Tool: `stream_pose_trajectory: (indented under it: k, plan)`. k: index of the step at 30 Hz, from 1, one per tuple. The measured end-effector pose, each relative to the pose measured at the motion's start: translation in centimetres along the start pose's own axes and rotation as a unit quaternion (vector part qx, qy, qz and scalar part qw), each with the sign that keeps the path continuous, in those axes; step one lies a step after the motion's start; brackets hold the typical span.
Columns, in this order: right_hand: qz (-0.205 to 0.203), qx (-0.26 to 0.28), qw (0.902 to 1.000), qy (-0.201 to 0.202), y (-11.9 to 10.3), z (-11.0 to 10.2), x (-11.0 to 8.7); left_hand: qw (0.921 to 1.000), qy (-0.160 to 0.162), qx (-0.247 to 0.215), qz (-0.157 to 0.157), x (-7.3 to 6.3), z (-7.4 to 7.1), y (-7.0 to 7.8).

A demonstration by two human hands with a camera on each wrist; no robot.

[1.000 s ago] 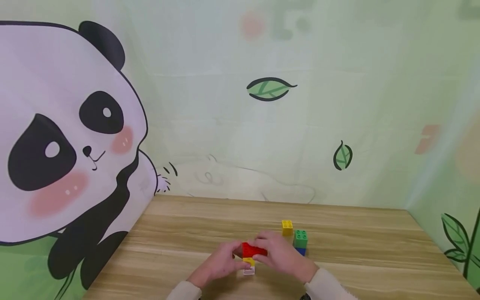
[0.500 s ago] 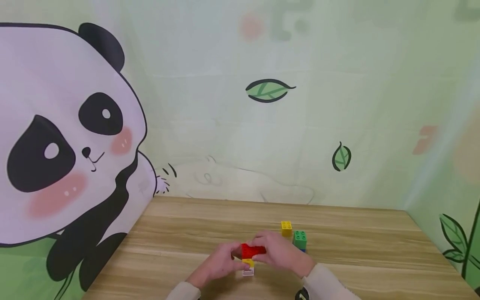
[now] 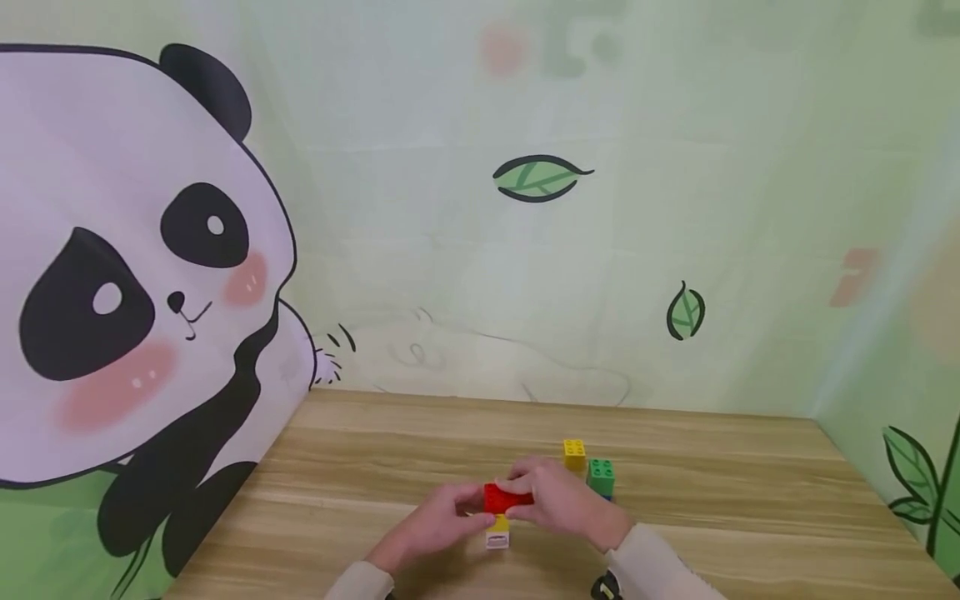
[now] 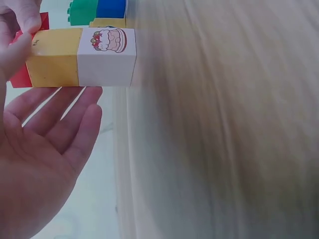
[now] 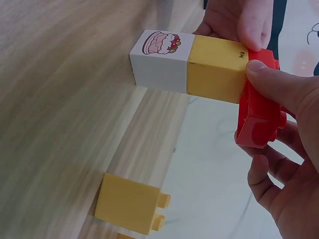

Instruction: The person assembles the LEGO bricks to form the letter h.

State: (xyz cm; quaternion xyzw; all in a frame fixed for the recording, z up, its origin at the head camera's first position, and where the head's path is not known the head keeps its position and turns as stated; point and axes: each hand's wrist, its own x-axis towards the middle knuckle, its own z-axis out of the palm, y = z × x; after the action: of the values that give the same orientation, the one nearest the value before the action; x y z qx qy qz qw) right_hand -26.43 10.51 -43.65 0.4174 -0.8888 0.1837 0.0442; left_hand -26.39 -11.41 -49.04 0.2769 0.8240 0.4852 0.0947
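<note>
A white brick (image 5: 162, 70) with a cake picture stands upright at the front of the table. On top of it sits a yellow brick (image 4: 56, 64), and a longer red brick (image 5: 257, 119) lies across that, overhanging to the right. My right hand (image 3: 564, 500) pinches the red brick, thumb in front near its joint with the yellow one. Beside the stack is my left hand (image 3: 441, 518), its thumb against the red and yellow bricks and its fingers passing behind. The back of the stack is hidden.
Behind my right hand stand another yellow brick (image 3: 573, 453) and a green brick (image 3: 601, 476) on top of a blue brick (image 4: 111, 8). A light fabric backdrop (image 3: 420, 250) with a panda and leaves rises behind the wooden table (image 3: 360, 433).
My left thumb has slid up and left, uncovering more of the lower yellow brick. My right hand keeps its hold on the red brick and has hardly moved.
</note>
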Motion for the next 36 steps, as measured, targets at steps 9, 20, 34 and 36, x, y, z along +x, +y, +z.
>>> stream_pose_trajectory:
  k: [9,20,34,36]
  plan:
    - [0.0,-0.011,0.9998,0.017,0.3,0.6,0.0,0.9986,-0.024,-0.026,-0.038,-0.4,-0.6,-0.1]
    - [-0.001,0.004,0.9998,0.019,0.3,0.7,0.0,0.9957,-0.019,-0.037,-0.082,-0.5,-0.7,0.5]
    - [0.084,0.06,0.9944,-0.022,0.3,0.6,-0.6,0.9959,-0.029,-0.039,-0.076,-0.3,-0.8,0.5]
    - [0.09,0.064,0.9937,-0.021,0.3,0.4,-0.8,0.9965,-0.025,-0.041,-0.068,-0.3,-0.9,0.4]
